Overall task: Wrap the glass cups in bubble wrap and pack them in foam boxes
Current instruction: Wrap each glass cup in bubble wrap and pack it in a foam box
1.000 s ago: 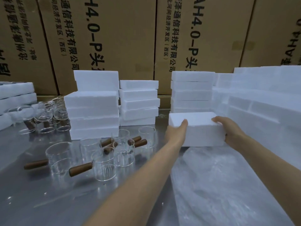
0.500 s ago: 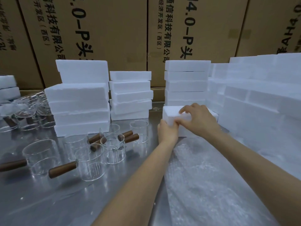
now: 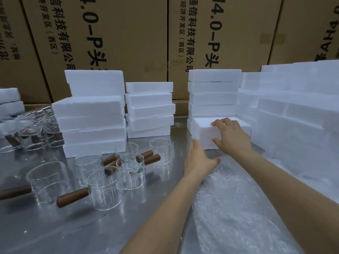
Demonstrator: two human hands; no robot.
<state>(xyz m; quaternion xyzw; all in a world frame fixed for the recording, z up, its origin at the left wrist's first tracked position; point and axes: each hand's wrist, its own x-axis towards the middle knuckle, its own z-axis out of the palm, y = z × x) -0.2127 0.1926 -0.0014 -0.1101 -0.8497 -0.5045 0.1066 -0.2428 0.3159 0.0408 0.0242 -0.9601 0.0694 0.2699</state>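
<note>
A: Where do things stand with the cups [image 3: 102, 191]?

B: From what shows, you're early. A cluster of bare glass cups with wooden handles stands on the metal table [image 3: 45, 230], none wrapped; more sit at the far left, too blurred to judge. The bubble wrap [image 3: 238, 213] lies flat in front of you with nothing on it.

A: And the box?

B: One foam box [image 3: 203, 131] sits at the wrap's far edge, in front of a stack [image 3: 212, 92]. Your right hand [image 3: 230, 136] lies on its top and front, fingers spread, thumb against the front face. Whether it's closed or already packed, I can't tell.

A: My left?

B: Your left hand [image 3: 199, 158] is flat, fingers straight, its tips at the box's lower left corner, its heel by the wrap's edge. It holds nothing.

A: So the cups are off to my left?

B: Yes, near your left forearm but apart from both hands. Wrapping and packing look still to do.
</note>
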